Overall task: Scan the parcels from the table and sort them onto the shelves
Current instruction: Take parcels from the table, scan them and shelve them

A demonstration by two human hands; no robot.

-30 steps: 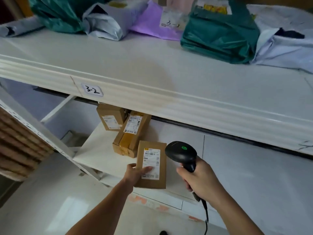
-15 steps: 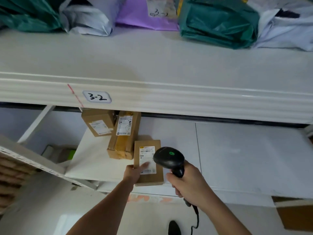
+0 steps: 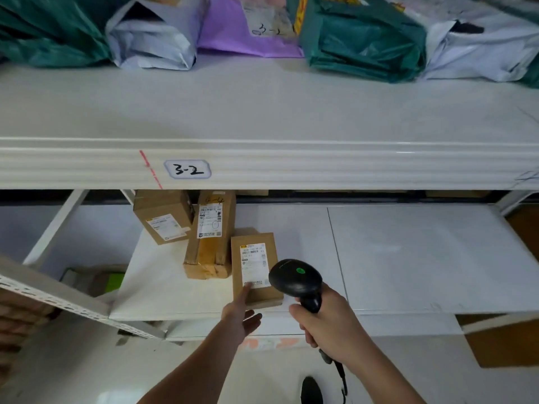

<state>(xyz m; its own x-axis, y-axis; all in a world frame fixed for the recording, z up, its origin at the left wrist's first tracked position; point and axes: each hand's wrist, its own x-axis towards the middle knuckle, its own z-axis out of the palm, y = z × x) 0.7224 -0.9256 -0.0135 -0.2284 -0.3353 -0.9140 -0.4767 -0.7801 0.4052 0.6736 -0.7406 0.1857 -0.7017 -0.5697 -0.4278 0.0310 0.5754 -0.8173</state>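
Small box [image 3: 255, 269] flat near front edge of lower shelf [image 3: 408, 258], just beside taped box [image 3: 208, 246]; broad bare board to its right. Left hand [image 3: 240, 314] open, fingertip touching box. Right hand [image 3: 326, 319] gripping scanner [image 3: 294, 279]. Mailer bags [image 3: 361, 36] crowding upper shelf [image 3: 262, 112].

Soft, even, dimmish light (slight blur, wide-angle bowing at edges)

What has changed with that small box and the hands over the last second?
The small box went from held in the left hand to lying flat on the lower shelf, beside the long taped box. The left hand let go; only a straight fingertip touches it now. The right hand grips the scanner as before, and the two other boxes have not moved.
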